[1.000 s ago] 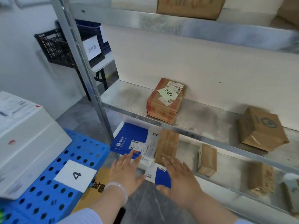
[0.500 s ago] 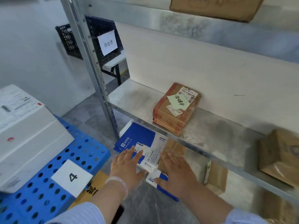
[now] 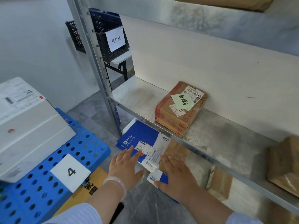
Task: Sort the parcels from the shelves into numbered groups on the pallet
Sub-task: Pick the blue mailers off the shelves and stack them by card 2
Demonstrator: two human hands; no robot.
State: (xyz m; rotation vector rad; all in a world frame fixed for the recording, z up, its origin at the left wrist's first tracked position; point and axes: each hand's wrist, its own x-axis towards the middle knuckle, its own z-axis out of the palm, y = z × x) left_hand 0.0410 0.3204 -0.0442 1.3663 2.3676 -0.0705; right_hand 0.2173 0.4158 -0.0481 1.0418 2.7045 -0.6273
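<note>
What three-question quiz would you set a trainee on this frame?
1. True or false: the right hand grips the taped brown box.
2. The card on the blue pallet reads: A) 2 B) 4 C) 7.
3. Fill in: the left hand and the right hand, fingers straight, are both at the ___ parcel below that box.

Key: 1 false; 2 B; 3 blue-and-white.

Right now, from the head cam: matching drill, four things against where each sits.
Things:
1 blue parcel
2 taped box
3 white box
4 black crate

Places:
a on the pallet
b behind the post
c middle shelf
d lower shelf

Pairs: 1-d, 2-c, 3-a, 4-b.
</note>
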